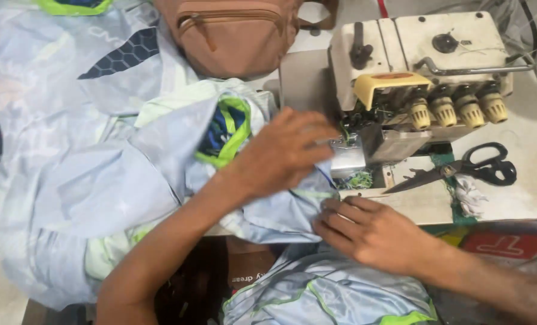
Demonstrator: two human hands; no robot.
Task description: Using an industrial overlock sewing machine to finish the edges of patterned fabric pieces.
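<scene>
Beside the cream-coloured overlock sewing machine (pixel 401 72), seen from the head camera, both bare hands work a pale blue printed garment with lime green trim (pixel 160 162). That cloth lies heaped to the left of the machine and runs up to its metal presser-foot area. The left hand (pixel 280 153) lies flat on top of the cloth just left of the machine's needle, fingers spread and pressing down, not closed around anything. The right hand (pixel 371 232) sits in front of the machine, its fingertips pinching the edge of the same cloth against the worktable. A tangle of green and white thread scraps (pixel 357 179) lies at the foot of the machine, between the two hands. Black-handled scissors (pixel 467 170) rest closed on the grey-white worktable (pixel 521 192), right of the machine's front and well apart from both hands. Four yellowed tension knobs (pixel 455 108) line the machine's front face. A tan fabric bag with a zip (pixel 232 33) stands left of the machine, behind the cloth.
</scene>
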